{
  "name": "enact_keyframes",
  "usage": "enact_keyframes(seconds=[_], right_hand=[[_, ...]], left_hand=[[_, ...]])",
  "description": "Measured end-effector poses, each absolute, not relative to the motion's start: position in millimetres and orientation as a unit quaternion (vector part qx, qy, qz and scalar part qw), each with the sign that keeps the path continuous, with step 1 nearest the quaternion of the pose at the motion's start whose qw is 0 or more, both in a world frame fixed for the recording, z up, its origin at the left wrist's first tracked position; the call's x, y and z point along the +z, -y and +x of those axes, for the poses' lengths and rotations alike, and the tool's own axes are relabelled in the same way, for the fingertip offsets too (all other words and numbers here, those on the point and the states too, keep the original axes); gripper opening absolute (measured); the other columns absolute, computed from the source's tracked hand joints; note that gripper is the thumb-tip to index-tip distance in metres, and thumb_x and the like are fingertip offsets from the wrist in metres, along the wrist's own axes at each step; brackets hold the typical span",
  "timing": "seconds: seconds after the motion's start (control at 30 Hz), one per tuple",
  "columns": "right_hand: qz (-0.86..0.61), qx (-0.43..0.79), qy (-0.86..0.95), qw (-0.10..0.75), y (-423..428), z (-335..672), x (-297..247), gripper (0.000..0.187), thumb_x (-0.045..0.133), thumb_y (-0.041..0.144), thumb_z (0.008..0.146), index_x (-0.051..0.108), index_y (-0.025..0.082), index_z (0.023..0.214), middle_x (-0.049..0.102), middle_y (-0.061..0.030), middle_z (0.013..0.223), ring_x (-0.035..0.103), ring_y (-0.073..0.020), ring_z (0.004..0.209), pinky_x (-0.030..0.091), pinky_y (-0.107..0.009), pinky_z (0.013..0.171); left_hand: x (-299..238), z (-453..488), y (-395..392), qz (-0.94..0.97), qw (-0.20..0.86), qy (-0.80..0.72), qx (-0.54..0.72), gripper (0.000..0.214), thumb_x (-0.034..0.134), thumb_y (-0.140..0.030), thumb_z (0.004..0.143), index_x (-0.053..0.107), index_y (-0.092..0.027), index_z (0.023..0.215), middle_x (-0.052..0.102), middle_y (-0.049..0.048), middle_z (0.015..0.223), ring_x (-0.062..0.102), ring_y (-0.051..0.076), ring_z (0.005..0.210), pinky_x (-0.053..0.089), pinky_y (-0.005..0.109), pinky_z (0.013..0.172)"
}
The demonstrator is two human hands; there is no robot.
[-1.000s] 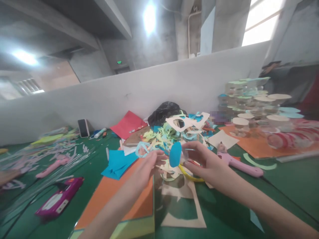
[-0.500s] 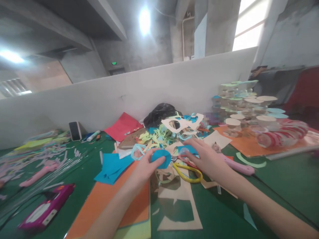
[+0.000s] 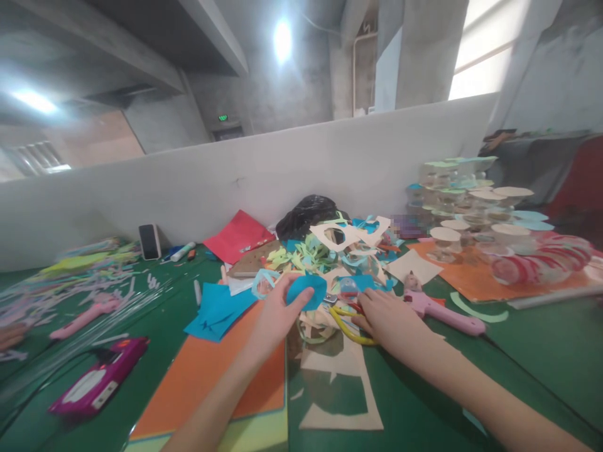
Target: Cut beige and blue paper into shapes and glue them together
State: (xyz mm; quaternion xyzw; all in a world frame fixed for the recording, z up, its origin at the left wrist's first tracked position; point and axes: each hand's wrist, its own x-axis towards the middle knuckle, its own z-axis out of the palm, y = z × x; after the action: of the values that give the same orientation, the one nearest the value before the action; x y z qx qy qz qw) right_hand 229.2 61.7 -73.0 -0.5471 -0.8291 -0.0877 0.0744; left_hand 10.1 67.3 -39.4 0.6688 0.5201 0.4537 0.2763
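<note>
My left hand point(image 3: 281, 307) is closed on a round piece of blue paper point(image 3: 305, 292), pinched between thumb and fingers above the table. My right hand point(image 3: 380, 319) has its fingers curled over the yellow and red handles of a pair of scissors point(image 3: 346, 325), which lie among paper scraps. Part of the handles is hidden under this hand. Just beyond its fingertips sits a clear plastic cup-like piece point(image 3: 348, 285), against another blue paper piece point(image 3: 365, 282).
Cut paper scraps point(image 3: 311, 251) heap in the middle before a black bag point(image 3: 308, 213). Pink glue guns point(image 3: 443, 314) lie on both sides. Clear cups with paper discs point(image 3: 445, 235) stack at right. Orange sheets point(image 3: 226, 376), a phone point(image 3: 149, 242) and a magenta device point(image 3: 101, 376) lie leftward. Another person's hand point(image 3: 12, 336) shows far left.
My right hand has moved from the clear plastic piece down onto the scissors' handles. My left hand keeps the blue paper round. Another person's hand has come in at the left edge.
</note>
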Motion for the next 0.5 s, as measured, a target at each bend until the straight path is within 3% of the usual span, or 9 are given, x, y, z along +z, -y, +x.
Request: enact_keyframes(seconds=[0.2,0.37,0.5], right_hand=[[-0.523,-0.118,0.839,0.09,-67.0,231.9,-81.8,0.013,0.057,0.016,0.091,0.069,0.012,0.088,0.067,-0.0134,0.086,0.064,-0.0267,0.084,0.045,-0.033,0.07],[-0.521,-0.08,0.847,0.07,-66.4,236.3,-83.2,0.021,0.053,0.006,0.086,0.068,0.011,0.099,0.066,-0.0144,0.095,0.063,-0.0257,0.086,0.046,-0.032,0.07],[-0.492,-0.102,0.859,0.101,-67.8,239.6,-89.5,0.025,0.051,0.0,0.081,0.066,0.011,0.097,0.064,-0.0144,0.095,0.061,-0.0256,0.088,0.045,-0.031,0.074]], left_hand=[[-45.3,3.3,-75.5,0.622,0.28,-0.521,0.514,0.028,0.071,-0.042,0.075,0.068,-0.026,0.098,0.068,0.0052,0.112,0.056,0.026,0.116,0.041,0.035,0.098],[-46.9,0.0,-79.1,0.559,0.336,-0.517,0.555,0.032,0.076,-0.042,0.071,0.07,-0.025,0.098,0.068,0.0064,0.103,0.061,0.024,0.103,0.046,0.034,0.089],[-48.9,1.1,-80.2,0.5,0.405,-0.506,0.575,0.041,0.078,-0.042,0.069,0.067,-0.024,0.105,0.068,0.0066,0.103,0.065,0.021,0.095,0.05,0.031,0.082]])
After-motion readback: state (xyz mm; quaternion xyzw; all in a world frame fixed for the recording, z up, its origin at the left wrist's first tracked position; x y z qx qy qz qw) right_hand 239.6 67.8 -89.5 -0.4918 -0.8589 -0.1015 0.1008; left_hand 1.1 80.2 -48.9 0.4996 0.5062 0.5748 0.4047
